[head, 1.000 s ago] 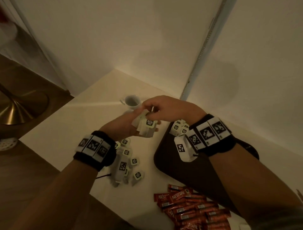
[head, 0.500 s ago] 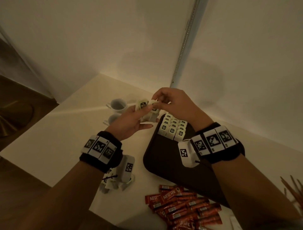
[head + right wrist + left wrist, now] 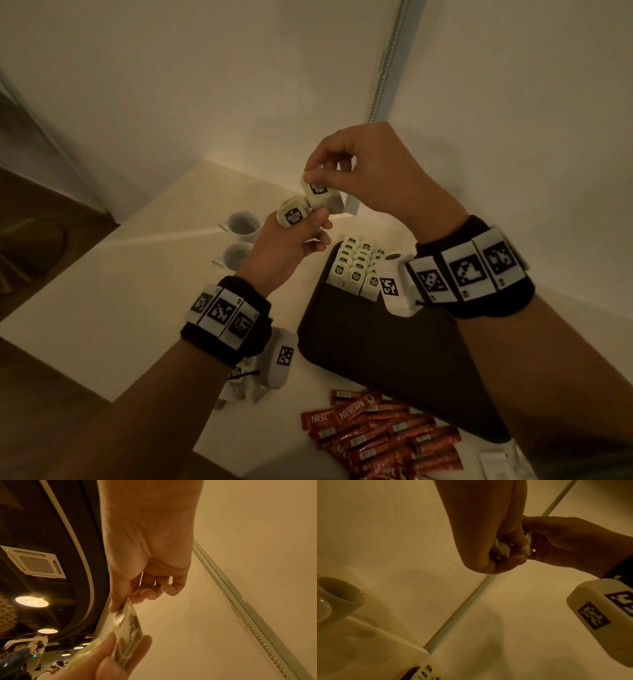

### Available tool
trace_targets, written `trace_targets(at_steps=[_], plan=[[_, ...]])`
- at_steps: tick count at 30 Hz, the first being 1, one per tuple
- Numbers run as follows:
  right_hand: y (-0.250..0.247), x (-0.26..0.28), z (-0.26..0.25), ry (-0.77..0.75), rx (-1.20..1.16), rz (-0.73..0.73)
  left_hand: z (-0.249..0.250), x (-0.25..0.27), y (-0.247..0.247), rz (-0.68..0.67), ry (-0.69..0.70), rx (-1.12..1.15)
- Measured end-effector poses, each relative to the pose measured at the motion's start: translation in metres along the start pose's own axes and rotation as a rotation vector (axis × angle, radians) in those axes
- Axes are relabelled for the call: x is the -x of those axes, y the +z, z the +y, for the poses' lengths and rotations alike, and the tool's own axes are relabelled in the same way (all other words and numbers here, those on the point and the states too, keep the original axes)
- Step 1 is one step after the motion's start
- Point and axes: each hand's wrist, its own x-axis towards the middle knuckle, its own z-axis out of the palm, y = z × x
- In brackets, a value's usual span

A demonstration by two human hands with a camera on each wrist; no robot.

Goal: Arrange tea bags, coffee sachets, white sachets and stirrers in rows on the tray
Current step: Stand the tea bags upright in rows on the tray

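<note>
hands (image 3: pixel 359 178) rose higher | right pinches tea bag (image 3: pixel 318 193) | above tray (image 3: pixel 376 342) far edge

Both forearms raised over the table, hands meeting at mid-height. Left hand (image 3: pixel 291 240) palm up, fingers curled round a small bundle of tea bags (image 3: pixel 293 214). Right hand (image 3: pixel 370 174) above it, knuckles up, thumb and forefinger pinching one tea bag (image 3: pixel 320 193); other fingers curled. Marker bands on both wrists
</note>
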Motion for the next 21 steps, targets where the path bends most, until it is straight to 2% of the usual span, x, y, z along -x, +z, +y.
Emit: trace_targets(at_steps=[9, 16, 21], plan=[[-0.002, -0.002, -0.005, -0.035, -0.024, 0.024, 0.005, 0.001, 0.002, 0.036, 0.049, 0.014], [0.001, 0.005, 0.007, 0.117, -0.176, 0.061, 0.005, 0.002, -0.003, 0.043, 0.078, -0.078], [0.002, 0.008, 0.01, 0.167, -0.223, 0.052, -0.002, 0.0, -0.005, 0.028, 0.058, -0.118]])
